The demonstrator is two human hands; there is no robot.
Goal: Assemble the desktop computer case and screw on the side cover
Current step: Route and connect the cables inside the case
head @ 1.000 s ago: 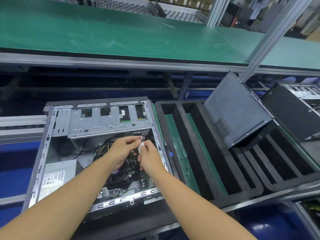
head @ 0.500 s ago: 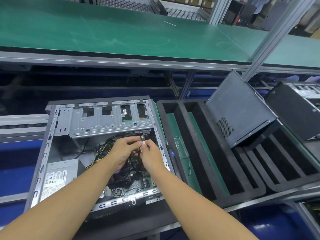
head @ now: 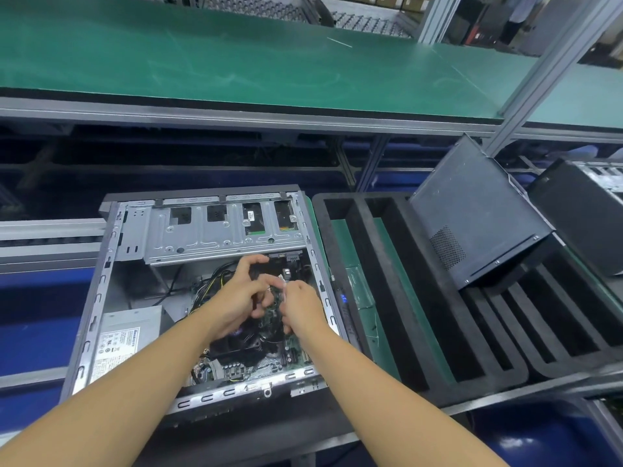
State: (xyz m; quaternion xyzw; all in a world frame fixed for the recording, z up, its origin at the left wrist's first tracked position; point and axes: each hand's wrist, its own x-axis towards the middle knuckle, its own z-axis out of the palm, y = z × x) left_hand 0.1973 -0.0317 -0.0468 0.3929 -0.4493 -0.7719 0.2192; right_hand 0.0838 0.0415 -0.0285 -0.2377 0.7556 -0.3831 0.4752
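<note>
I am looking down through the head camera at the open grey metal desktop computer case [head: 97, 298], which is lying on its side with its interior facing up. The right hand [head: 301, 308] is reaching in from the near edge, curling its fingers and pinching a small white plug-like piece [head: 282, 281] above the green motherboard [head: 291, 353]. It is working close under the silver drive cage [head: 219, 230] that is spanning the far end of the case. The left hand [head: 236, 298] is sitting just beside it, thumb raised and fingers bent toward the same piece. Blur is smearing its fingertips, so I cannot tell whether it is gripping anything. A black cooler fan [head: 236, 347] is showing beneath the wrists, and a grey power supply box with a white label [head: 124, 332] is sitting in the near left corner. To the right, a black foam tray with long slots [head: 364, 298] is lying just beside the case. The dark grey side cover with a perforated vent patch [head: 472, 214] is leaning tilted in that tray, well apart from the case. A green-matted shelf [head: 236, 69] is running across above.
</note>
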